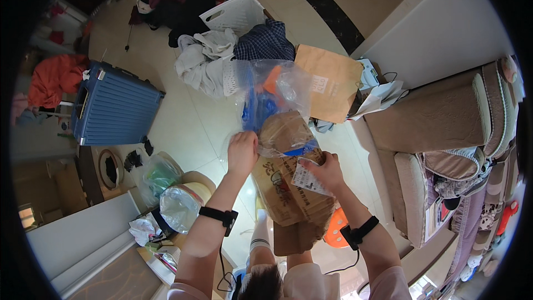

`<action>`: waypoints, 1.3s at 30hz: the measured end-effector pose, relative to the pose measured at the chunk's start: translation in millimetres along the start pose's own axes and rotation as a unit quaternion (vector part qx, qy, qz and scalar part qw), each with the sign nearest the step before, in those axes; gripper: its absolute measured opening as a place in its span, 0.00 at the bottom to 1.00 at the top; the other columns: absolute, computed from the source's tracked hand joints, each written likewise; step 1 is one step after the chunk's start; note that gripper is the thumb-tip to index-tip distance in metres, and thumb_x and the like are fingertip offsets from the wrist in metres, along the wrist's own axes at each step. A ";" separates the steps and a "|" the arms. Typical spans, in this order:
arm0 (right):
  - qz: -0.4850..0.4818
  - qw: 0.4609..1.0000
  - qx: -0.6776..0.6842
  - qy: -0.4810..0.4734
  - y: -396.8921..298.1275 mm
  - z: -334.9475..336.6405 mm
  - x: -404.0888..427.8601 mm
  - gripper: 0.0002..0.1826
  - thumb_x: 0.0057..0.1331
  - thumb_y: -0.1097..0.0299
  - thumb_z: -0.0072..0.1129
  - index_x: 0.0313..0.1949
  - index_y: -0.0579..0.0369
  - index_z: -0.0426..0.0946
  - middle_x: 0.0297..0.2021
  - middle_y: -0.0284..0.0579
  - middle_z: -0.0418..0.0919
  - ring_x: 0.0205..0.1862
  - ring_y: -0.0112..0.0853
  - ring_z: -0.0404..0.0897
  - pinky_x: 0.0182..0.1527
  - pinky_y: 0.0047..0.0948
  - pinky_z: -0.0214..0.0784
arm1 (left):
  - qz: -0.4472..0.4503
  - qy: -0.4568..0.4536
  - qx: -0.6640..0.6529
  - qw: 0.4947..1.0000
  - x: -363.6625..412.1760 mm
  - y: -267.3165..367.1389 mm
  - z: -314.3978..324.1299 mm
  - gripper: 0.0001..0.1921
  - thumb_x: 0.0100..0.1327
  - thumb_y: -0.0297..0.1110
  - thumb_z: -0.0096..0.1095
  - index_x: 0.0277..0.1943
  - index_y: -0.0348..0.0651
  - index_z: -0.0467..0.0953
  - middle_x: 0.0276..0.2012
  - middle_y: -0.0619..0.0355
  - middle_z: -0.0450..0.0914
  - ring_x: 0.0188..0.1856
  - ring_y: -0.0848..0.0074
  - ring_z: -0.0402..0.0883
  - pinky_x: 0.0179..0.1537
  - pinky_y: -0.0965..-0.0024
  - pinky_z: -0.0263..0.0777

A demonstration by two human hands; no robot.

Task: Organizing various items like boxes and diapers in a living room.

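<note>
My left hand [243, 150] grips the edge of a clear plastic bag [296, 100], its fingers closed around the film. Blue plastic and an orange piece [272, 80] show through the bag's far part. With my right hand [328, 171] I hold a creased brown cardboard piece [283, 191], thumb over a white printed label [310, 180]. The cardboard bears dark printing and hangs in front of my legs. Its upper end lies behind or within the clear film; I cannot tell which.
Beyond the bag stands a white laundry basket [239, 12] with clothes [266, 41] heaped over it. A brown paper bag [329, 81] is to its right. A blue suitcase [118, 106] and a lined waste bin [181, 208] stand left; a brown sofa [429, 112] lines the right.
</note>
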State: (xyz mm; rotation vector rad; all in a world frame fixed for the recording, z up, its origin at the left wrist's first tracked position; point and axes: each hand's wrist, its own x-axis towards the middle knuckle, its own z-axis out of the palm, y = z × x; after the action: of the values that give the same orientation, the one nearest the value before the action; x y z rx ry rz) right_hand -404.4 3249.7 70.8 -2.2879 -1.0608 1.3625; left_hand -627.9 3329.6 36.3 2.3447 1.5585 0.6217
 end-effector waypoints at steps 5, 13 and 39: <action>0.031 0.998 0.053 -0.027 39.0 0.9 17.6 0.42 0.40 0.41 0.65 0.42 0.69 0.70 0.42 0.54 0.66 0.42 0.41 0.73 0.45 0.31 0.68 | -0.149 -0.151 -0.196 0.957 -1.8 -12.1 12.2 0.05 0.60 0.27 0.47 0.38 0.38 0.62 0.26 0.46 0.75 0.31 0.52 0.75 0.32 0.57 0.68; 0.001 1.000 0.011 -0.008 44.0 -9.4 11.3 0.41 0.39 0.43 0.66 0.43 0.68 0.71 0.41 0.55 0.66 0.42 0.42 0.72 0.46 0.32 0.67 | -0.180 -0.262 -0.362 0.876 -29.8 -13.4 15.2 0.13 0.55 0.27 0.54 0.42 0.38 0.62 0.30 0.53 0.71 0.33 0.70 0.72 0.36 0.71 0.66; 0.039 0.992 0.117 -0.016 65.0 -9.5 17.8 0.43 0.41 0.45 0.67 0.44 0.73 0.67 0.41 0.53 0.62 0.39 0.39 0.74 0.40 0.31 0.71 | -0.121 -0.179 0.070 0.974 -66.7 -4.0 28.9 0.15 0.53 0.25 0.50 0.46 0.38 0.65 0.36 0.51 0.75 0.34 0.62 0.78 0.34 0.65 0.74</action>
State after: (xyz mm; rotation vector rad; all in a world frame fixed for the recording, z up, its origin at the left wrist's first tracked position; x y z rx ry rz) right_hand -361.9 3218.5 27.8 -2.1615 -0.7796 1.4735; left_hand -639.4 3270.4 -4.6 2.1564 1.7190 0.0294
